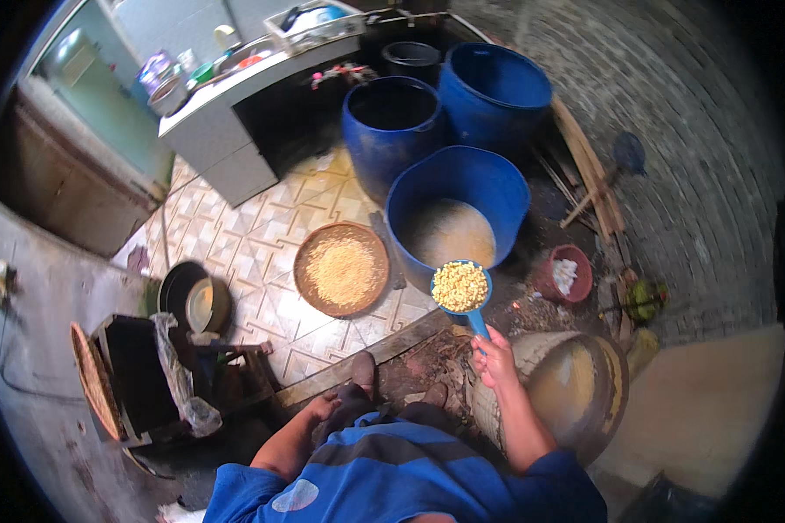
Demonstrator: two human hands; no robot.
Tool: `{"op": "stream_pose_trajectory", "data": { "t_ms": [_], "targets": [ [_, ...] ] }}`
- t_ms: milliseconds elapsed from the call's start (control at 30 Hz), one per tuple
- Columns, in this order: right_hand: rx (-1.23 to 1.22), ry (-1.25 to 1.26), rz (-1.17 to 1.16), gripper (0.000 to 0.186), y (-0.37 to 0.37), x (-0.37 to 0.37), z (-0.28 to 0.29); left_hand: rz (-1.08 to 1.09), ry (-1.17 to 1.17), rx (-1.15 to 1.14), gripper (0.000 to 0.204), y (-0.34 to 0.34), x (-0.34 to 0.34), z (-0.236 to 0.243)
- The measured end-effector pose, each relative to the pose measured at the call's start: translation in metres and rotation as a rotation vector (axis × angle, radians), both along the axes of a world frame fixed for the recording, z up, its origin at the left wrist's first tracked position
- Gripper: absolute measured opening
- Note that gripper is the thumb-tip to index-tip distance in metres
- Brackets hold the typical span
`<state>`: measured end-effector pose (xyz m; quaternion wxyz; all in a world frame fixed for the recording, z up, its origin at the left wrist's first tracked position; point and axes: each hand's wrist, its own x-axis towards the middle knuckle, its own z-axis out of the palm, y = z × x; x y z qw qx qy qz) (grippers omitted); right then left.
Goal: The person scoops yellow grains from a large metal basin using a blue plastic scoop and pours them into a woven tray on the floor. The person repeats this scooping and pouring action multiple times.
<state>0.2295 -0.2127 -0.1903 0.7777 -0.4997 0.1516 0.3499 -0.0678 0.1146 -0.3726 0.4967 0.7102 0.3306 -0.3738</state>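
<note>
My right hand grips the handle of a blue dipper, held out in front of me. The dipper is heaped with pale yellow beans. Just beyond it stands a wide blue tub with cloudy liquid and pale matter inside, and the dipper overlaps its near rim in view. My left hand rests by my left leg, fingers loosely out, holding nothing that I can see. On the tiles ahead lies a round woven tray spread with more pale yellow beans.
Two blue barrels stand behind the tub. A red bucket with white pieces is at the right, above a large woven basket. Dark basins and a black box-like stand are at the left. A raised tile edge crosses near my feet.
</note>
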Motion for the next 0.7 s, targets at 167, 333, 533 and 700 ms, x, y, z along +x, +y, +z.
{"op": "stream_pose_trajectory", "data": {
  "t_ms": [167, 333, 533, 700],
  "targets": [
    [-0.453, -0.176, 0.346, 0.013, 0.107, 0.052, -0.047, 0.050, 0.054, 0.014, 0.059, 0.032, -0.039, -0.015],
    [-1.096, -0.850, 0.731, 0.019, 0.210, 0.087, -0.096, 0.150, 0.081, 0.014, 0.059, 0.053, -0.065, -0.010],
    [-1.313, -0.954, 0.950, 0.023, 0.291, 0.102, -0.096, 0.267, 0.092, 0.001, 0.060, 0.067, -0.080, -0.001],
    [-1.443, -1.115, 1.008, 0.020, 0.333, 0.115, -0.085, 0.314, 0.092, -0.026, 0.061, 0.077, -0.082, 0.000]
  ]
}}
